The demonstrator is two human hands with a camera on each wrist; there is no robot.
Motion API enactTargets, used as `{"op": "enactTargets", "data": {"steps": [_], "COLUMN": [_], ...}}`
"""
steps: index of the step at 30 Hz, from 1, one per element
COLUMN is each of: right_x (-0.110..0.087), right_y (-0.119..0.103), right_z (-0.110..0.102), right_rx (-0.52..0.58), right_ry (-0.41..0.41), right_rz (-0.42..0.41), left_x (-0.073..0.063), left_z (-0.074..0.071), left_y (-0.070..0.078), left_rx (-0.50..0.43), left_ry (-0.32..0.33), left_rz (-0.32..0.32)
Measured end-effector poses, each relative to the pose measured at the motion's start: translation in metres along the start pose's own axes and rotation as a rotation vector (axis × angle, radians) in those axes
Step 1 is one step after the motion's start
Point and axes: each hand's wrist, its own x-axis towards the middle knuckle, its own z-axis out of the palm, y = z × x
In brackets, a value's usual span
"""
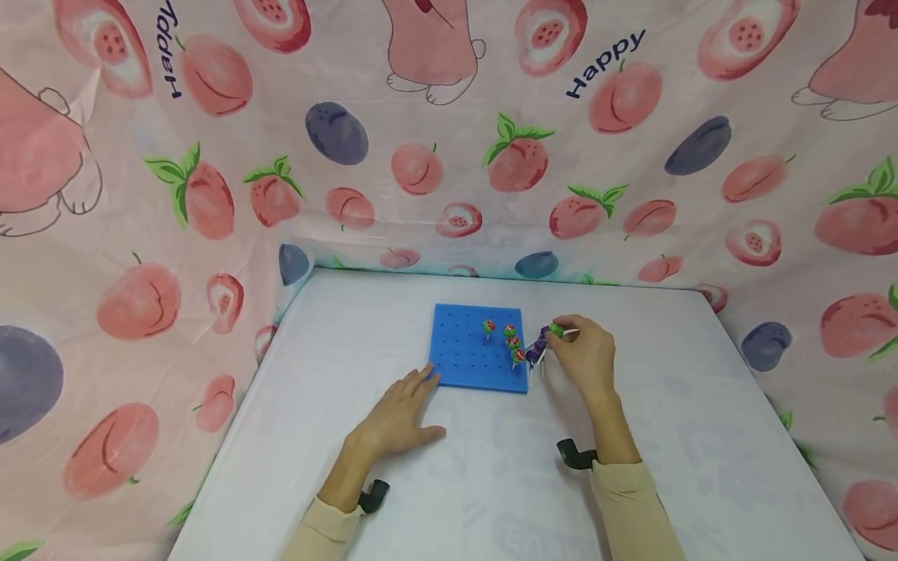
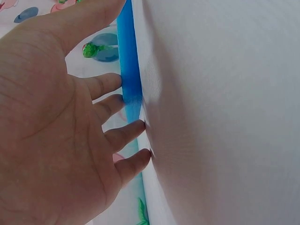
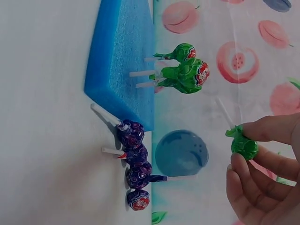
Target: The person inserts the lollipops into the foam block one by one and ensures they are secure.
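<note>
Left hand [image 2: 61, 136], fingers spread, touches the blue board [image 1: 466, 354], where four green lollipops [image 1: 514, 343] already stand; right hand [image 1: 585, 354] pinches another lollipop [image 3: 244, 148]; purple lollipops [image 3: 138, 178] beside the board seem still left.

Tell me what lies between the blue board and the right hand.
In the head view, purple-wrapped lollipops lie on the white table between the blue board and the right hand, which holds a green lollipop.

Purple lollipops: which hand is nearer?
Right. The right hand holds a green lollipop close to the purple lollipops; the left hand is farther off, by the left side of the blue board.
</note>
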Motion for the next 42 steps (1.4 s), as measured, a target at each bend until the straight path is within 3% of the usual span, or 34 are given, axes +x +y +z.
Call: {"op": "enactTargets", "data": {"steps": [12,17,30,42], "right_x": [-0.002,-0.004,-0.002,-0.001], "right_y": [-0.015,-0.023,-0.031,-0.033], "right_z": [0.008,0.014,0.032,0.06], "right_rx": [0.122,0.185,0.197,0.225], "right_ry": [0.101,0.092,0.101,0.08], "right_rz": [-0.147,-0.244,-0.389,-0.417], "left_x": [0.0,-0.001,0.0,0.0], "left_z": [-0.001,-0.002,-0.002,-0.003], "left_y": [-0.001,0.0,0.001,0.001], "left_rx": [0.001,-0.005,-0.017,-0.008], "left_ry": [-0.007,-0.008,0.002,-0.001], "left_rz": [-0.003,-0.006,0.004,0.002]}}
